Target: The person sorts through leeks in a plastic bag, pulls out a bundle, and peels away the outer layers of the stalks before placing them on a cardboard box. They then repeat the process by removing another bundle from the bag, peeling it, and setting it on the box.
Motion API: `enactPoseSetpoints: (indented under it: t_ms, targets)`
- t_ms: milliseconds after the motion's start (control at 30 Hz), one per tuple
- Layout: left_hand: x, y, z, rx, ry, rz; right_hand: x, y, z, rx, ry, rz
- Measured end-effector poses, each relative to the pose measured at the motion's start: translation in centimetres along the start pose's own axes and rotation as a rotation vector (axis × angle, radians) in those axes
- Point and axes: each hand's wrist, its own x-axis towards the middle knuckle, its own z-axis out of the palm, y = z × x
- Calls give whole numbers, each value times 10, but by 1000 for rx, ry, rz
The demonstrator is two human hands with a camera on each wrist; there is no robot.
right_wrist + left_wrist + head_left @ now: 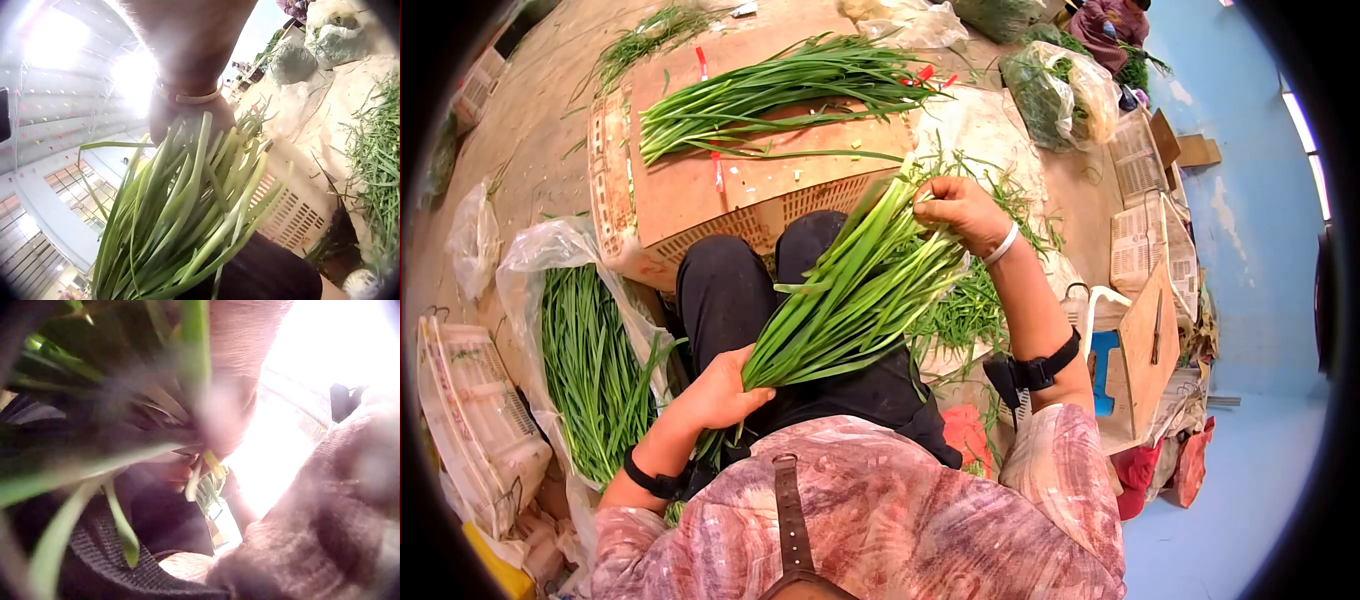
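Note:
A loose bunch of garlic chives [860, 280] lies slantwise over the person's lap, its pale stem ends up and to the right. The left hand [722, 392] grips the bunch at its lower, leafy end, thumb across the top. At the upper end the right hand [962, 212], with a pale band on its wrist, pinches among the stems with curled fingers. The right wrist view shows the chives [181, 212] fanned out below that hand. Close leaves and a sleeve fill much of the left wrist view, where the left fingers are mostly hidden.
In front, a board [690, 205] on plastic crates carries a larger pile of chives [790, 95] and red ties [718, 170]. An open plastic bag of chives [595, 370] stands at the left. Loose trimmings [965, 310] cover the floor at right, near a wooden panel [1152, 350].

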Motion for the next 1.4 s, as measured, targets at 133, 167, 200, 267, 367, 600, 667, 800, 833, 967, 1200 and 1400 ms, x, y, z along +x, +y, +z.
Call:
enactPoseSetpoints:
  t_ms: [133, 167, 200, 267, 367, 600, 667, 800, 833, 967, 1200, 1400]
  targets:
    - [-1, -3, -4, -330, -91, -213, -7, 3, 6, -80, 31, -68]
    - [0, -7, -5, -331, -90, -213, -10, 1, 8, -97, 40, -82]
    - [0, -11, -6, -357, -124, -217, -11, 1, 9, -112, 48, -97]
    - [1, -12, -6, -381, -161, -219, -12, 2, 9, -158, 55, -110]
    - [1, -9, -5, -405, -126, -250, -16, 0, 9, -132, -2, -128]
    - [0, -10, -4, -340, -118, -240, -16, -4, 8, -209, -168, -22]
    - [-1, -11, -4, -339, -117, -241, -17, -13, 13, -322, -162, -17]
    - [-1, -10, -5, -271, -136, -239, -13, -7, 16, -762, -140, -310]
    - [-1, -10, -5, -290, -135, -232, -15, -10, 18, -873, -102, -294]
    - [0, -4, -6, -288, -127, -242, -22, -11, 28, -1363, 167, -592]
    - [1, -18, -12, -345, -196, -223, -16, 27, -58, -1149, 892, -177]
    - [3, -18, -13, -448, -184, -280, -13, 2, -74, -1348, 780, 141]
